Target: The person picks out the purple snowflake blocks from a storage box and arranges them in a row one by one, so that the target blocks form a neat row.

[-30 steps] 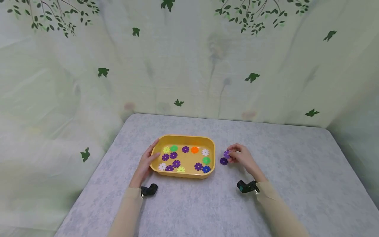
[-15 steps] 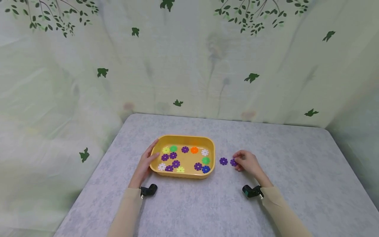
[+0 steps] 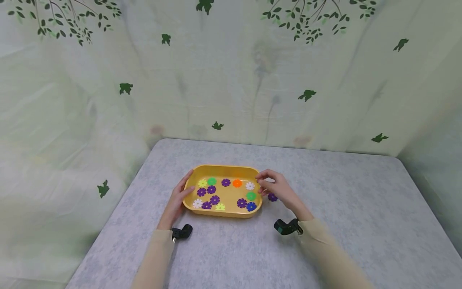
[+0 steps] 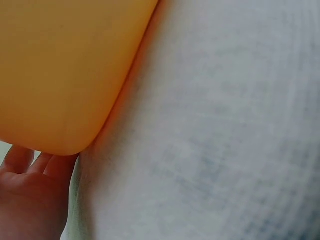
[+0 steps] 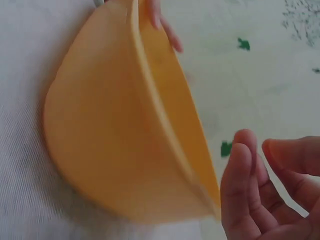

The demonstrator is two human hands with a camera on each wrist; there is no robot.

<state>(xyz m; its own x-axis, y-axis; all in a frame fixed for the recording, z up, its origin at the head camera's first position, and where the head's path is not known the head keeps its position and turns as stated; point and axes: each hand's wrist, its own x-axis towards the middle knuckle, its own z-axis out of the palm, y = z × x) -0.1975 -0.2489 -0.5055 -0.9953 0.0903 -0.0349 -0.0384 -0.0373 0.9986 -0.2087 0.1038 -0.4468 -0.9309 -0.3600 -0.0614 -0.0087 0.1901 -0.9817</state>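
A yellow plastic tray [image 3: 223,213] holds several notched, flower-shaped discs, among them a purple disc [image 3: 225,182], an orange disc [image 3: 237,183] and a blue disc [image 3: 251,206]. My left hand [image 3: 177,199] grips the tray's left end, thumb over the rim and fingers along the outside. At the right rim is my right hand [image 3: 277,188], its thumb and fingertips slightly apart in the right wrist view, with nothing seen between them. A purple disc [image 3: 272,197] lies on the table just right of the tray, partly under that hand. The hand covers the spot where a second one lay.
The grey table [image 3: 231,257] stretches around the tray. A pale curtain [image 3: 231,80] with leaf and bird prints hangs behind the table. Black wrist cameras, such as the right one [image 3: 286,227], sit on both forearms.
My right hand carried a purple disc rightward to the table beside the other one, then let it go and moved left to the tray's rim. The left hand and tray stayed put.
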